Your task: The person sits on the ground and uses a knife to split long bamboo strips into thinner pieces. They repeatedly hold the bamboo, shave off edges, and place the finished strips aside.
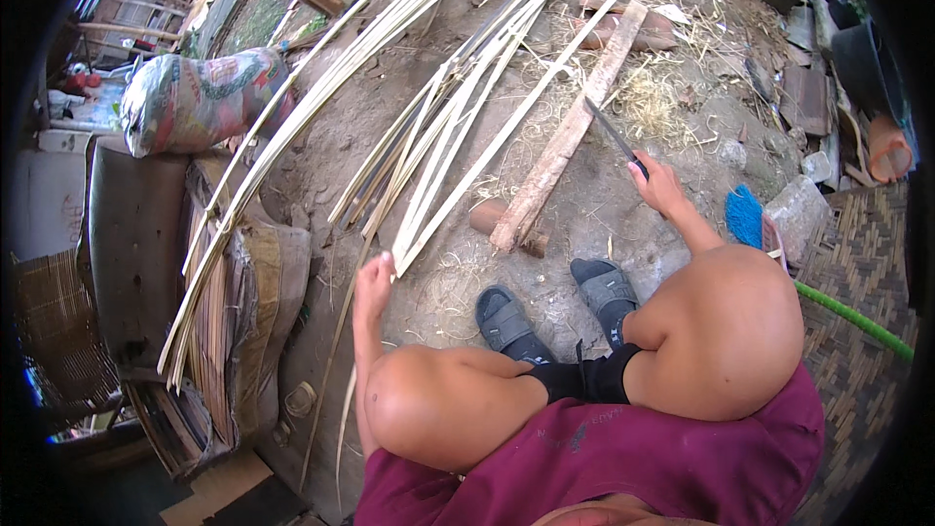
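Note:
My left hand (373, 282) is closed at the near end of a long, pale bamboo strip (506, 134), left of my feet. The strip slants away up and to the right, toward the far edge of the view. In my right hand (659, 183) is a knife (616, 136), gripped by its dark handle. Its narrow blade points up and left, with the tip at a rough wooden plank (560, 151). Just left of the held strip, several loose bamboo strips (443, 117) lie on the ground.
Another bundle of strips (321, 93) rests across a worn, padded piece of furniture (141, 244) at left. Behind it sits a stuffed sack (200, 97). Pale shavings (653, 102) litter the dirt beyond my right hand. A woven mat (857, 273) and green pole (852, 319) lie at right.

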The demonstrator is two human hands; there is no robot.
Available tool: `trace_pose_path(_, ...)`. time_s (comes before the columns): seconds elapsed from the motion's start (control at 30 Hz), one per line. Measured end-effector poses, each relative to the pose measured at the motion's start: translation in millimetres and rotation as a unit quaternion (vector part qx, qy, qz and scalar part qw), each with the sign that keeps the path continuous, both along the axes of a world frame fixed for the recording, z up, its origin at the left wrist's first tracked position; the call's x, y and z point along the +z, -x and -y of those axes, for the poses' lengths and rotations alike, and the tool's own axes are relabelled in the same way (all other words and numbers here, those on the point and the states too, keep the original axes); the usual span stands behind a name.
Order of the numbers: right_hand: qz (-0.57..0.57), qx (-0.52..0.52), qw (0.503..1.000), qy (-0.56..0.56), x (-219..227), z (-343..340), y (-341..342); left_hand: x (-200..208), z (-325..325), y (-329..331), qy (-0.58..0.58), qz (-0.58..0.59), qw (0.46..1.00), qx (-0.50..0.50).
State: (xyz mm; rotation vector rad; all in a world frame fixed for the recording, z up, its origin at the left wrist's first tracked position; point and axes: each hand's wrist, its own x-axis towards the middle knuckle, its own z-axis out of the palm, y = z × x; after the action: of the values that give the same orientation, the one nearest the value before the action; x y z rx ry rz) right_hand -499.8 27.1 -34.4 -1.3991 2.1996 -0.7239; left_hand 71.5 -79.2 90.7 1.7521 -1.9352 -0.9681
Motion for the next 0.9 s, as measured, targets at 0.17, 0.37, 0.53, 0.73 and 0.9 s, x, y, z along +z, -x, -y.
trace_pose_path(0.17,0.025,-0.015,1.0,-0.005,14.9,-2.9,-3.5,-4.9,76.2,-6.4,0.135,0.228,0.962,-0.06)
trace_pose_path(0.37,0.023,-0.022,0.999,-0.007,4.7,-9.0,1.7,-43.7,97.7,20.6,0.319,0.3,0.897,-0.053)
trace_pose_path(0.53,0.042,-0.011,0.999,-0.01,-4.9,-1.1,-15.7,-97.8,60.7,57.4,0.198,0.267,0.925,-0.185)
trace_pose_path(0.73,0.064,-0.025,0.997,0.022,0.3,-3.3,-7.6,-129.3,54.6,60.3,0.104,0.3,0.937,-0.149)
trace_pose_path(0.9,0.132,-0.058,0.987,-0.074,27.2,-10.4,1.9,-2.2,82.0,108.2,0.202,0.074,0.975,-0.048)
